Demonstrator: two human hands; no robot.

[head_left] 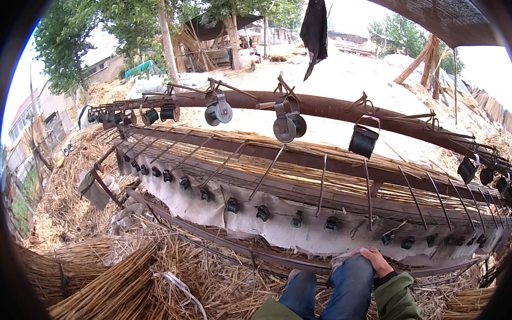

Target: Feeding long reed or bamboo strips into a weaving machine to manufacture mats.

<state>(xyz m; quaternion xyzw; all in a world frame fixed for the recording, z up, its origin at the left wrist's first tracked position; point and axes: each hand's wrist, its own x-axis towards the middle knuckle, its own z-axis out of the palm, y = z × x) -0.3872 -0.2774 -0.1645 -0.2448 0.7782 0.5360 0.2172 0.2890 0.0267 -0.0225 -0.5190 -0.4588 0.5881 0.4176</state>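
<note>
My right hand (378,261) rests on my right knee, its fingers lying over the blue trouser leg (350,286) with nothing visible in them. A green sleeve covers that forearm. Of my left arm only a green sleeve (277,315) shows at the lower edge; the left hand is out of sight. In front of me stands a long reed-mat frame, with a layer of reed stalks (279,169) lying along it. Black spools (263,213) hang in a row against a pale cloth (281,232) on its near side. Larger spools (363,140) hang from a rusty pipe (321,103) above.
A lower metal rail (225,240) runs close before my knees. Bundled reeds (105,286) lie at the lower left, and another bundle (469,305) at the lower right. Loose straw (232,290) covers the ground. A black cloth (313,34) hangs overhead beyond the pipe.
</note>
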